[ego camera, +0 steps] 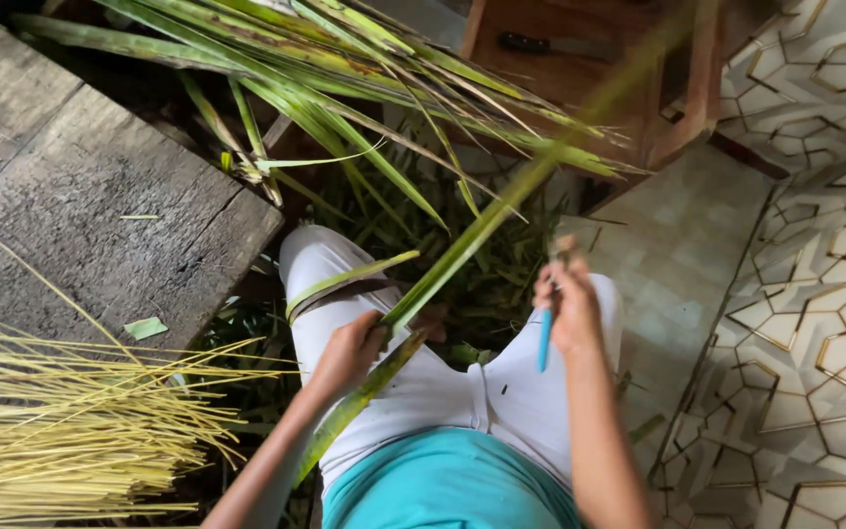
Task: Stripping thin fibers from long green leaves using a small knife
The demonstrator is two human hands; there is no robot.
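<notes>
We grip a long green palm leaf (462, 250) in our left hand (350, 351) over our lap, our right hand (570, 309) closed on a blue-handled knife (545, 338), with stripped yellow midribs (70, 421) already heaped beside us and many green fronds (345, 69) still uncut.

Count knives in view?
2: a blue-handled knife gripped in the right hand, and a dark-handled knife lying on the brown wooden stool at top. Leaves could hide more.

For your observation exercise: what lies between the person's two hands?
In the head view, between the left hand gripping the long green palm leaf and the right hand holding a blue-handled tool, only white-trousered lap and leaf litter on the floor show.
</notes>
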